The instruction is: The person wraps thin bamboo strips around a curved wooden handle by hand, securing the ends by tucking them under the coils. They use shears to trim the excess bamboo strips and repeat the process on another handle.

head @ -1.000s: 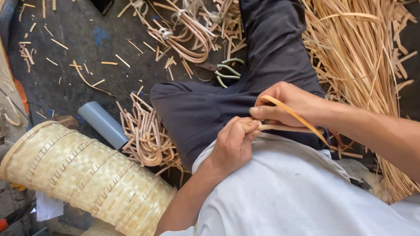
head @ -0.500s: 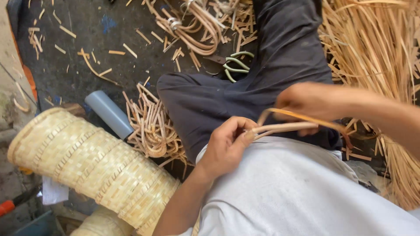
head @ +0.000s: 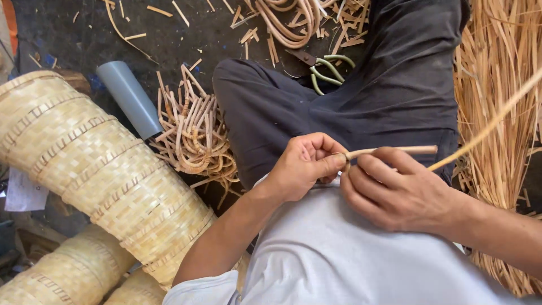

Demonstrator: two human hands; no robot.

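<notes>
Left hand (head: 302,166) and right hand (head: 395,192) pinched closed on a thin, pale tan rattan rod (head: 389,151) held level over the lap; long yellow cane strip (head: 485,130) trailing right; tall woven bamboo basket (head: 107,175) lying beside green-handled shears (head: 324,68).

The floor (head: 68,34) was dark, dusty concrete, strewn with short offcuts of cane (head: 164,11). A grey plastic pipe (head: 129,99) lay on it at an angle, its lower end just beside a tangled heap of curled rattan pieces (head: 192,135). Stacked woven baskets (head: 96,169) lay on their sides at the left, with more woven baskets (head: 68,271) below them. Green-handled shears (head: 324,68) lay near the top, just below a bundle of looped rattan (head: 288,22). A thick pile of long straw-coloured strips (head: 497,130) covered the right side.
</notes>
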